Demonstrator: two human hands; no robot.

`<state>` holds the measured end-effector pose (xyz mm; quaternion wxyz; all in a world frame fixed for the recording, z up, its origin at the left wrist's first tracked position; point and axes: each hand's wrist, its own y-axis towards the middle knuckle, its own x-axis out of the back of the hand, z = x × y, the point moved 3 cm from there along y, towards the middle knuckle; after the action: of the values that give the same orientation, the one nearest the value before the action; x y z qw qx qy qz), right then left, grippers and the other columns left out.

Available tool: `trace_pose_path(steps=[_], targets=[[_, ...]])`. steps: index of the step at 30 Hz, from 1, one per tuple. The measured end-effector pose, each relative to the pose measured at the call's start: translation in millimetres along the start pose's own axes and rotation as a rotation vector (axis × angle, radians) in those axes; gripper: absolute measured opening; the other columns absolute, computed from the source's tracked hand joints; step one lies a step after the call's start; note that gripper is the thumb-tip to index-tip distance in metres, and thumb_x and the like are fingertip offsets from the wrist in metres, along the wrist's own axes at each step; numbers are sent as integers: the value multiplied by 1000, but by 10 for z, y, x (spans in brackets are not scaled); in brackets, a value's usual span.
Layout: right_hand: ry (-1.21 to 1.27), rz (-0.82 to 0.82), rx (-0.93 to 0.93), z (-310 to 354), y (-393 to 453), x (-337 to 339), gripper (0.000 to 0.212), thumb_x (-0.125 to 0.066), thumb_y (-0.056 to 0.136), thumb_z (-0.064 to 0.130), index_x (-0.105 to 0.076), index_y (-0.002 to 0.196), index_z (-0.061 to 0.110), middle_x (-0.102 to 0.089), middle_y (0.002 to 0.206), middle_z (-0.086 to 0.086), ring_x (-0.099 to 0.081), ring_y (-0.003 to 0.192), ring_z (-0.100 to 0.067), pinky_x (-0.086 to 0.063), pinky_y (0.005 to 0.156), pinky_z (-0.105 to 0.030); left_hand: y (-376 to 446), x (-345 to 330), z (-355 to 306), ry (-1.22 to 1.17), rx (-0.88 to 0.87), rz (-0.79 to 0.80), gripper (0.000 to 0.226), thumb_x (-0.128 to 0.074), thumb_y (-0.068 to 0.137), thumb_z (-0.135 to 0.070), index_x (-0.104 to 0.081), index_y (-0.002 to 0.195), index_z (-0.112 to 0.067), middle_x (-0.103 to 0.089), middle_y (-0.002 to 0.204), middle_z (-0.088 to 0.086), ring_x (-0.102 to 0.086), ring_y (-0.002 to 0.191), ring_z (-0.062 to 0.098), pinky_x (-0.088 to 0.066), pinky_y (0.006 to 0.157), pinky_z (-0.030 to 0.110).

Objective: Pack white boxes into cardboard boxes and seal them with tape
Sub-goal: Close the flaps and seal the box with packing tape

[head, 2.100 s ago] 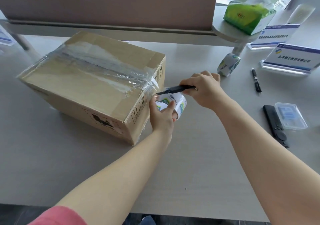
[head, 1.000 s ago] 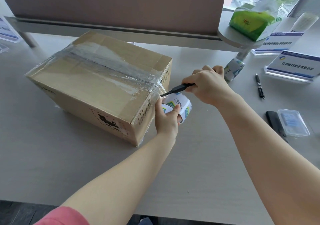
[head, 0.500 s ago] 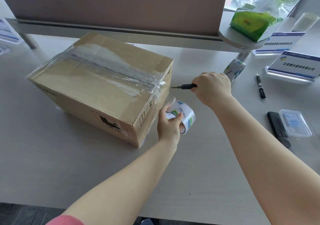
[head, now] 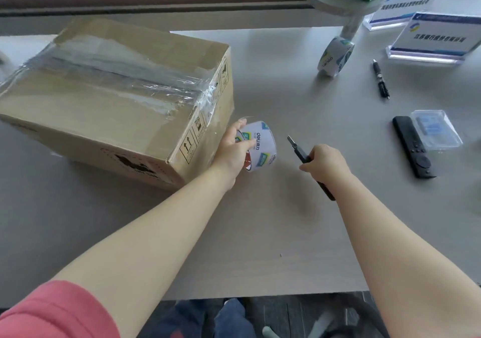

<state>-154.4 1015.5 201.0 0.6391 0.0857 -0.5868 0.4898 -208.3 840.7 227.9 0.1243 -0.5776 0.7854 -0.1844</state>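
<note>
A closed cardboard box (head: pixel 104 108) lies on the grey table at the left, with clear tape along its top seam and down its right end. Just right of the box, my left hand (head: pixel 231 152) grips a white printed tape roll (head: pixel 261 146), and a short loose tape end curls above my fingers. My right hand (head: pixel 324 164) holds a black utility knife (head: pixel 299 150) with the blade pointing up and left, a little to the right of the roll. No white boxes are in sight.
A second tape roll (head: pixel 335 56) stands on edge at the back right. A black pen (head: pixel 380 79), a black remote (head: pixel 412 147) and a clear plastic case (head: pixel 436 129) lie at the right. Two sign holders (head: pixel 440 38) stand at the far right.
The tape between box and roll has been cut and the roll is free. My right hand has drawn the knife back toward me and down. My left hand has moved the roll slightly away from the box.
</note>
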Motion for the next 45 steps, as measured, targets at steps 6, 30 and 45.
trace_pose_path(steps=[6, 30, 45], targets=[[68, 20, -11, -100, -16, -95, 35, -62, 84, 21, -52, 111, 1, -58, 111, -16, -48, 87, -27, -39, 70, -29, 13, -109, -57, 95, -30, 80, 53, -43, 93, -5, -37, 140, -29, -44, 142, 4, -48, 109, 16, -40, 98, 32], [723, -572, 221, 877, 221, 1628, 13, -62, 85, 11, -68, 86, -2, -54, 60, 5, -46, 57, -6, -36, 53, -12, 742, -458, -1536, 337, -244, 452, 10, -59, 89, -9, -53, 81, -12, -54, 76, -1, -50, 68, 10, -42, 56, 10], [436, -654, 339, 870, 1276, 2131, 20, -63, 86, 20, -73, 93, 5, -68, 98, -10, -59, 94, -24, -39, 72, -25, 1675, -1020, -1648, 486, -177, 103, 46, -60, 88, -35, -34, 54, -17, -50, 63, 4, -43, 65, 22, -28, 57, 29]])
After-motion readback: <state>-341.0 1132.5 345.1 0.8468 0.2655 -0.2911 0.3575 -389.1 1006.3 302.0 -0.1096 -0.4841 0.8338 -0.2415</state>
